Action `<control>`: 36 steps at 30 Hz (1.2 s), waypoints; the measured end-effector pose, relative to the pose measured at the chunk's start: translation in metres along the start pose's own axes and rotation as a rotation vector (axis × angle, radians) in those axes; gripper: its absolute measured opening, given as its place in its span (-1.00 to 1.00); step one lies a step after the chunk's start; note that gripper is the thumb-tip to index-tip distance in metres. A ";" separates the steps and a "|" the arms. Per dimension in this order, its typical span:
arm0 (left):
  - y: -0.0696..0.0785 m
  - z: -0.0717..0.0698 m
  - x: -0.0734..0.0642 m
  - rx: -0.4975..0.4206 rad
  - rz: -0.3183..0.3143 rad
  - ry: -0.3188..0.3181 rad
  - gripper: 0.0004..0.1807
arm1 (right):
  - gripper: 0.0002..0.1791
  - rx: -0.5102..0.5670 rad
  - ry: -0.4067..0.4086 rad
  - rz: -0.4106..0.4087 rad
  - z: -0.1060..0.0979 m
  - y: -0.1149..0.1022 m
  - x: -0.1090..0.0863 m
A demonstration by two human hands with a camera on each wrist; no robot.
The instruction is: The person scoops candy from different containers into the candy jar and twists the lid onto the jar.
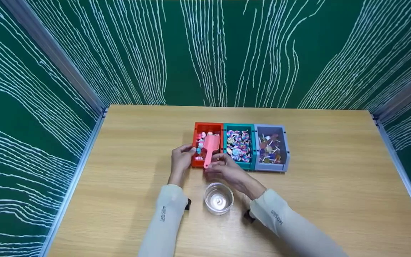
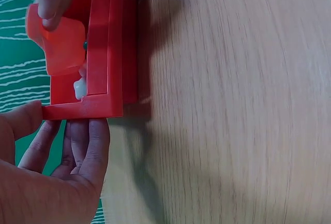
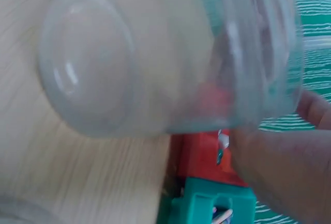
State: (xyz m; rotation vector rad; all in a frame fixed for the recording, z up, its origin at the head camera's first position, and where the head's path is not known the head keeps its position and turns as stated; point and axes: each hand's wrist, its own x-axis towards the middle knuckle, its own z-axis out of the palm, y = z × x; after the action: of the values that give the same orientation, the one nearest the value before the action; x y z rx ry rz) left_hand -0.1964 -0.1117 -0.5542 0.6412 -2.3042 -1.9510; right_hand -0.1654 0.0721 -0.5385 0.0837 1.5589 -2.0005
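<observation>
My right hand pinches the handle of a pink scoop, whose blade is over the red bin. Small pink, white and teal pieces lie in that bin. At the bin's left side is my left hand; the left wrist view shows its thumb on the rim and its fingers against the outer wall, gripping it. A clear round jar stands on the table between my forearms. In the right wrist view the jar hides part of the right hand.
Joined to the red bin's right are a teal bin of swirled lollipop-like pieces and a grey-blue bin of multicoloured pieces with sticks. The wooden table is bordered by green panels with white wavy lines.
</observation>
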 end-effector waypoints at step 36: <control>-0.002 0.000 0.001 -0.061 -0.039 -0.010 -0.74 | -0.57 0.078 0.148 0.143 0.009 -0.022 0.008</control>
State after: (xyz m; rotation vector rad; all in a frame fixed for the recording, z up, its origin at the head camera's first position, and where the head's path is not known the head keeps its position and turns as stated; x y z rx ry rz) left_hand -0.1966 -0.1128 -0.5567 0.6769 -2.2451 -2.0369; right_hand -0.1800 0.0633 -0.5199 0.3713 1.5183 -1.9787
